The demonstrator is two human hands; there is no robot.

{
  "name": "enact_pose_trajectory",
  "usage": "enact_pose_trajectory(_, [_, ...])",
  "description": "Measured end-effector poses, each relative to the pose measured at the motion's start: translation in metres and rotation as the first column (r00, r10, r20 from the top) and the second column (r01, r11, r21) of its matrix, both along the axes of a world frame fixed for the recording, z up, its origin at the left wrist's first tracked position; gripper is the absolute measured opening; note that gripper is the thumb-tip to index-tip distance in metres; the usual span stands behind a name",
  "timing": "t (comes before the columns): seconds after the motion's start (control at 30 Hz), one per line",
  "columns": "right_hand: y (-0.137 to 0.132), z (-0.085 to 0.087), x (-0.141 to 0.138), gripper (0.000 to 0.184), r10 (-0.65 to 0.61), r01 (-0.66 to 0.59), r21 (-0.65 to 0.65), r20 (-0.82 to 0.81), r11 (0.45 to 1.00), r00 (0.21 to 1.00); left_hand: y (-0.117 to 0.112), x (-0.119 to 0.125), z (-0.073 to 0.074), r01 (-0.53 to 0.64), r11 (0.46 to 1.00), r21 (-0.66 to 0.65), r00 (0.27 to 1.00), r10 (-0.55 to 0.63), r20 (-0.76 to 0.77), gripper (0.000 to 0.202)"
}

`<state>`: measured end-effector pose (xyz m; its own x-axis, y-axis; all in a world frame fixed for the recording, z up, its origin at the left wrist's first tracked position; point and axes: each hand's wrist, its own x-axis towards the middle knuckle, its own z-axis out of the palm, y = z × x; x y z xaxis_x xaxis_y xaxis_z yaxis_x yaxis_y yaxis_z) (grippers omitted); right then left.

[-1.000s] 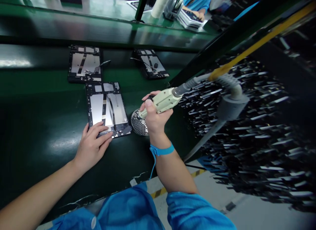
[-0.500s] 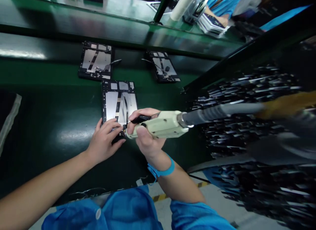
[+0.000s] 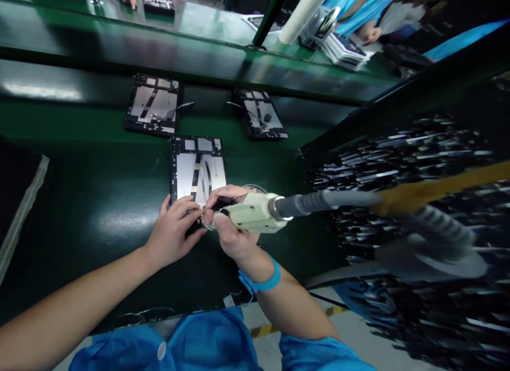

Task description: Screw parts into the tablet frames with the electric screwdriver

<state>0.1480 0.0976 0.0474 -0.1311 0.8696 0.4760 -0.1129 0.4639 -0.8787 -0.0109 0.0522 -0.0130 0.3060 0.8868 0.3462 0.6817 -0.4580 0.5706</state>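
An opened tablet (image 3: 184, 174), with a black frame, silver plate and dark flat cable, lies on the green work surface in front of me. My left hand (image 3: 173, 230) grips its lower left end, fingers over the top and thumb near the front edge. In my right hand (image 3: 233, 238) is a pale green electric screwdriver (image 3: 255, 212), with its grey cord leaving to the right. Its nose is down at the tablet's lower end, beside my left fingertips. Those fingers and the tool hide the bit tip. A blue strap (image 3: 265, 278) circles my right wrist.
Two more opened tablets lie behind, one at left (image 3: 153, 102) and one at right (image 3: 261, 113). A round dish (image 3: 255, 188) shows partly behind the screwdriver. A dark pad (image 3: 19, 201) sits at far left. Co-workers' hands are across the bench, beyond a raised ledge (image 3: 159, 49).
The screwdriver's rear end has swung left and slightly down, uncovering part of the round dish. Both hands stay at the tablet's lower end. The whole view has shifted slightly.
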Motion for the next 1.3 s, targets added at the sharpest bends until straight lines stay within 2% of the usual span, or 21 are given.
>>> enact_pose_trajectory(0.27, [-0.002, -0.002, -0.001, 0.033, 0.008, -0.009, -0.037, -0.011, 0.999, 1.0, 0.001, 0.003, -0.003, -0.027, 1.0, 0.01, 1.0, 0.028, -0.015, 0.032])
enact_pose_trajectory(0.4, [-0.002, 0.006, 0.011, 0.031, 0.028, -0.031, -0.022, -0.094, 0.999, 0.995, 0.002, 0.0, -0.002, -0.001, 1.0, 0.019, 0.999, 0.002, -0.044, 0.027])
enact_pose_trajectory(0.5, [-0.001, 0.01, 0.023, 0.03, -0.016, 0.016, 0.003, -0.158, 1.0, 0.987, 0.012, -0.005, 0.002, 0.024, 0.999, 0.027, 0.996, -0.021, -0.081, 0.026])
enact_pose_trajectory(0.57, [0.001, 0.009, 0.028, 0.029, -0.069, 0.07, 0.001, -0.154, 0.998, 0.986, 0.028, -0.008, 0.005, 0.029, 0.999, 0.02, 0.993, -0.027, -0.114, 0.025])
enact_pose_trajectory(0.67, [0.003, 0.006, 0.028, 0.027, -0.138, 0.135, -0.031, -0.119, 0.99, 0.983, 0.067, -0.014, 0.009, 0.048, 0.999, 0.001, 0.988, -0.048, -0.149, 0.026])
enact_pose_trajectory(0.8, [0.003, 0.005, 0.027, 0.024, -0.153, 0.151, -0.04, -0.045, 0.988, 0.987, 0.128, -0.02, 0.013, 0.079, 0.997, 0.011, 0.986, -0.077, -0.148, 0.027])
enact_pose_trajectory(0.9, [0.002, 0.008, 0.03, 0.023, -0.156, 0.155, -0.028, -0.033, 0.988, 0.987, 0.162, -0.024, 0.016, 0.091, 0.996, 0.02, 0.984, -0.087, -0.158, 0.029])
enact_pose_trajectory(1.03, [0.003, 0.013, 0.034, 0.024, -0.172, 0.173, 0.012, -0.056, 0.985, 0.984, 0.187, -0.027, 0.017, 0.066, 0.997, 0.026, 0.981, -0.06, -0.183, 0.03])
enact_pose_trajectory(1.3, [0.004, 0.022, 0.038, 0.017, -0.2, 0.201, 0.051, -0.026, 0.978, 0.98, 0.232, -0.033, 0.013, -0.071, 0.997, 0.007, 0.971, 0.07, -0.228, 0.033])
